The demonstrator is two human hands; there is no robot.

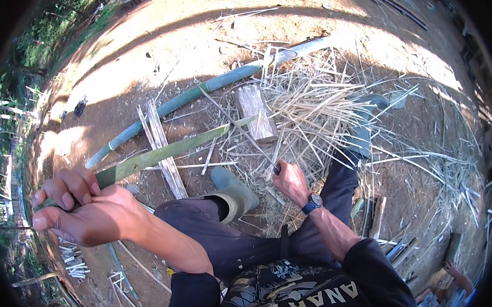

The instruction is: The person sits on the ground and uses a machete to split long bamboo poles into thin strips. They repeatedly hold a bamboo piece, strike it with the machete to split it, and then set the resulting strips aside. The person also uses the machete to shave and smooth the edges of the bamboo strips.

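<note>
My left hand, out at the left, is closed around one end of a long green split-bamboo strip. From there the strip slants up to the right, its far tip at a short wooden block. Closed on a dark handle, my right hand holds a long, thin-bladed knife between my knees. The blade points up and to the left and crosses the strip near its far end; whether they touch I cannot tell.
A long bamboo pole lies beyond the strip, with split wood pieces across the ground near it. Pale bamboo shavings are heaped around my right boot. My left boot stands below the strip. Another person's hand shows at lower right.
</note>
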